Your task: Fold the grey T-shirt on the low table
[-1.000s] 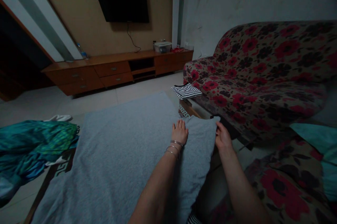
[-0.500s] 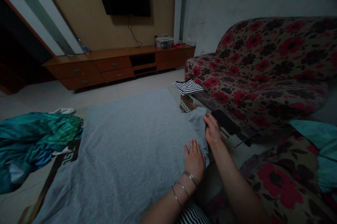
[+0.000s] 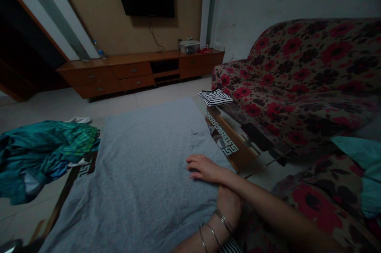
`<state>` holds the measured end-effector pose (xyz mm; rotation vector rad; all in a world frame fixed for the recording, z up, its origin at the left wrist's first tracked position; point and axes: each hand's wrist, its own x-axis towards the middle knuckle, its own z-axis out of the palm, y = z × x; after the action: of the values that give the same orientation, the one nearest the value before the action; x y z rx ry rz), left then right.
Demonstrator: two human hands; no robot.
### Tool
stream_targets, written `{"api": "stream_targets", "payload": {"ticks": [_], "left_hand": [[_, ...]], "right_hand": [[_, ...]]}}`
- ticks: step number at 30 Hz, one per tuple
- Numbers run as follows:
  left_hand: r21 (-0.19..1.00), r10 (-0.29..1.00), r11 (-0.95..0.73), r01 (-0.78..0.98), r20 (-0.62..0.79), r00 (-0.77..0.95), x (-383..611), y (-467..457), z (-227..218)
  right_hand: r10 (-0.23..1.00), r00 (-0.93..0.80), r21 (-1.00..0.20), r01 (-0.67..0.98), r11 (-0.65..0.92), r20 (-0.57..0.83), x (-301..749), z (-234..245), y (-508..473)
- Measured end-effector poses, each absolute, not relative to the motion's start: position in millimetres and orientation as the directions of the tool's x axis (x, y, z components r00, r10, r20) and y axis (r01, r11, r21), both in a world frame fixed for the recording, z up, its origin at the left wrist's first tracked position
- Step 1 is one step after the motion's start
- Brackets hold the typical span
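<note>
A grey shirt [image 3: 143, 165] lies spread flat over a low table [image 3: 223, 140] in front of me. My right hand [image 3: 202, 167] reaches across to the left and rests on the shirt's right side. Its fingers are curled down onto a folded-in part of the cloth. My left hand [image 3: 229, 204], with bangles at the wrist, lies on the shirt's near right edge under my right forearm. The left hand's fingers are hidden.
A folded striped garment [image 3: 216, 97] sits at the table's far right corner. A dark phone [image 3: 257, 136] lies on the table's lower shelf. A teal cloth heap [image 3: 44, 150] is at the left, a floral sofa [image 3: 297, 86] at the right, a wooden TV cabinet [image 3: 133, 72] at the back.
My right hand has carried the shirt's right sleeve inward over the body, baring the table's patterned edge. My left hand has slid back toward me along the shirt.
</note>
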<state>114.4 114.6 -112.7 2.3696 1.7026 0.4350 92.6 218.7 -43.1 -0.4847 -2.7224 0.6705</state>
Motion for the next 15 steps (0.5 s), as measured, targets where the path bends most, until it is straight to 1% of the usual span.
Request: {"api": "stream_targets", "payload": {"ticks": [2, 4, 6, 8, 10, 12, 14, 15], "left_hand": [[0.247, 0.944, -0.323, 0.913, 0.147, 0.295, 117, 108, -103], [0.182, 0.938, -0.331, 0.926, 0.169, 0.302, 116, 104, -96], [0.152, 0.934, -0.337, 0.929, 0.174, 0.311, 114, 103, -91], [0.144, 0.93, -0.345, 0.927, 0.183, 0.318, 111, 102, -90], [0.152, 0.924, -0.358, 0.921, 0.196, 0.327, 110, 102, -90], [0.166, 0.915, -0.381, 0.91, 0.208, 0.345, 108, 101, -90], [0.176, 0.904, -0.408, 0.896, 0.215, 0.37, 107, 100, -89], [0.18, 0.898, -0.423, 0.888, 0.216, 0.384, 106, 99, -88]], "right_hand": [[0.447, -0.862, -0.555, 0.257, 0.791, 0.237, 104, -41, 236], [0.574, -0.784, -0.598, 0.348, 0.722, 0.237, 117, -40, 265], [0.705, -0.682, -0.597, 0.487, 0.637, 0.197, 127, -40, 301], [0.766, -0.625, -0.546, 0.593, 0.592, 0.153, 130, -38, 338], [0.742, -0.66, -0.482, 0.615, 0.624, 0.118, 126, -33, 371], [0.652, -0.758, -0.449, 0.57, 0.688, 0.036, 117, -26, 395], [0.55, -0.825, -0.448, 0.544, 0.709, -0.13, 106, -20, 414], [0.51, -0.831, -0.444, 0.552, 0.706, -0.221, 102, -18, 421]]}}
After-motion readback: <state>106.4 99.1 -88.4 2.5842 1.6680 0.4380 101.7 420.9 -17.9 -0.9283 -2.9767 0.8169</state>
